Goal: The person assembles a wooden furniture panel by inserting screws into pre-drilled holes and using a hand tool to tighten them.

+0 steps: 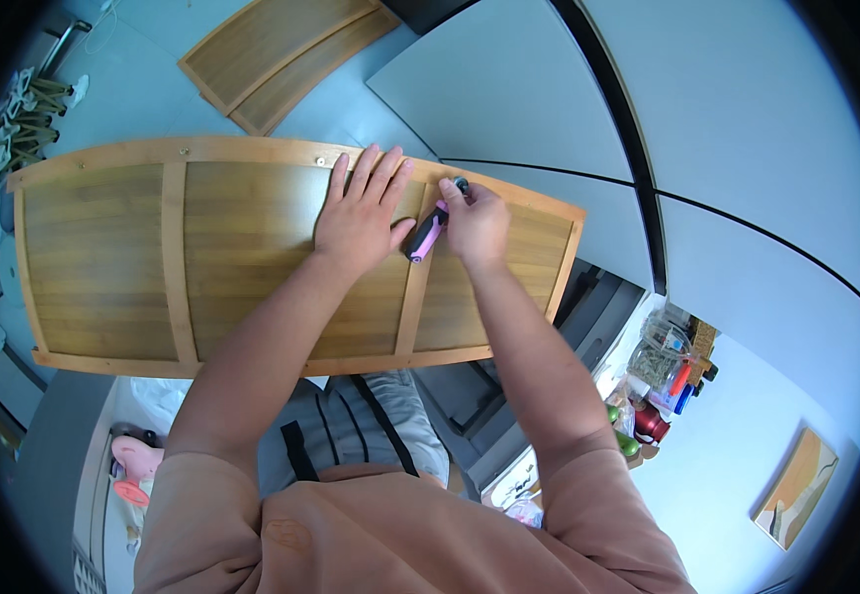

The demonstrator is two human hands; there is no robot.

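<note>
Across my lap lies a long wooden panel (282, 257), with brown inset boards inside a lighter frame. My left hand (359, 213) rests flat on it, fingers spread toward the far rail. To its right, my right hand (477, 220) is closed around the upper part of a tool with a pink-and-black handle (427, 236). The handle slants down and left over the panel. A dark round end of the tool shows by my thumb at the far rail; its exact kind is unclear. Small metal fittings (321, 160) sit along that rail.
Another wooden panel (282, 54) lies on the floor ahead. Tall white cabinet doors (519, 89) stand close on the right. Lower right are jars, bottles and a red container (651, 426) on a white surface. A pink object (136, 465) is at lower left.
</note>
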